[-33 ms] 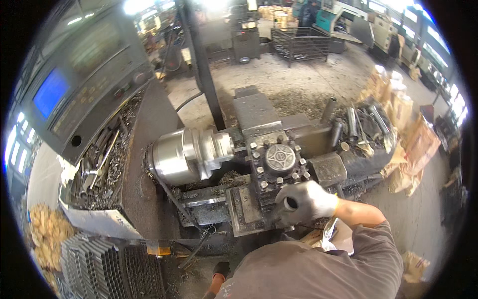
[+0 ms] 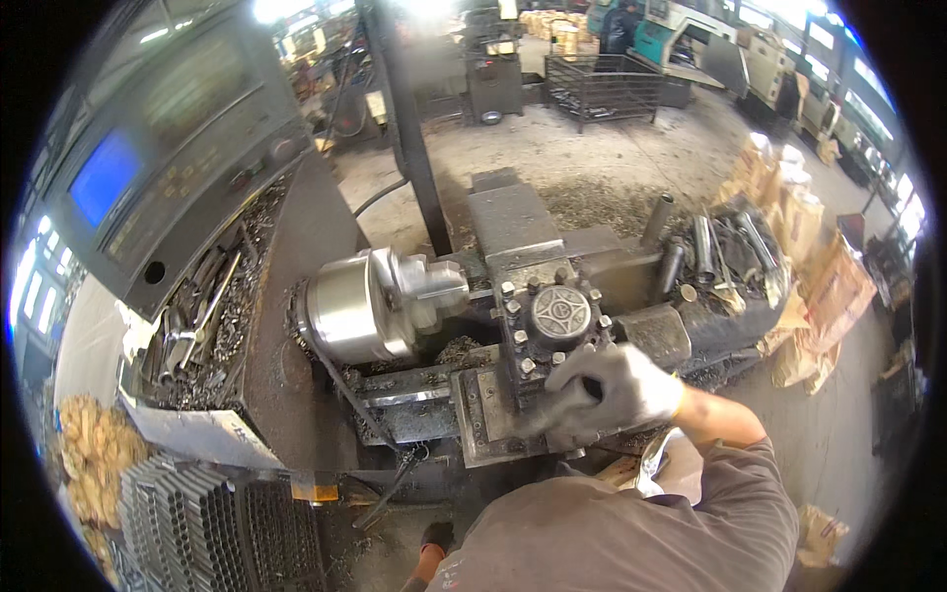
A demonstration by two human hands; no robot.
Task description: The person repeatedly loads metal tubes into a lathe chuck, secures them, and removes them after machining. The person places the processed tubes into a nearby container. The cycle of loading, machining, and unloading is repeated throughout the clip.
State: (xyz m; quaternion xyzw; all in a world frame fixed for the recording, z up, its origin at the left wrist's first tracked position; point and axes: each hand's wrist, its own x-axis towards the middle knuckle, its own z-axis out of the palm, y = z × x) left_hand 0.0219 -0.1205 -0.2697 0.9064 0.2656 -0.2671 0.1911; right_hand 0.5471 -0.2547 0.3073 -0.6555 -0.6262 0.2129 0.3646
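Far to the left of the grip, a grey control panel (image 2: 168,148) with a blue screen stands tilted. Under it a tray (image 2: 202,306) is full of metal scrap and loose tools. Lower on the left, well apart from the grip, there is a stack of dark ribbed metal pieces (image 2: 217,533).

Nearer, to the left and a little above the grip, the shiny round chuck (image 2: 360,306) of the lathe points toward the tool post. The tool post (image 2: 557,316), a dark block with bolts around a round cap, sits just above the grip.

The right hand (image 2: 612,390) wears a grey glove. Its fingers are clenched around a dark handle (image 2: 552,409) at the front of the carriage (image 2: 483,414), just below the tool post. The handle is mostly hidden by the glove, so I cannot tell its shape.

The left hand does not appear in the view.

To the right and above the grip, several metal tubes (image 2: 705,247) lie and stand on the far end of the machine. Farther to the right, brown sacks (image 2: 829,296) stand on the floor.
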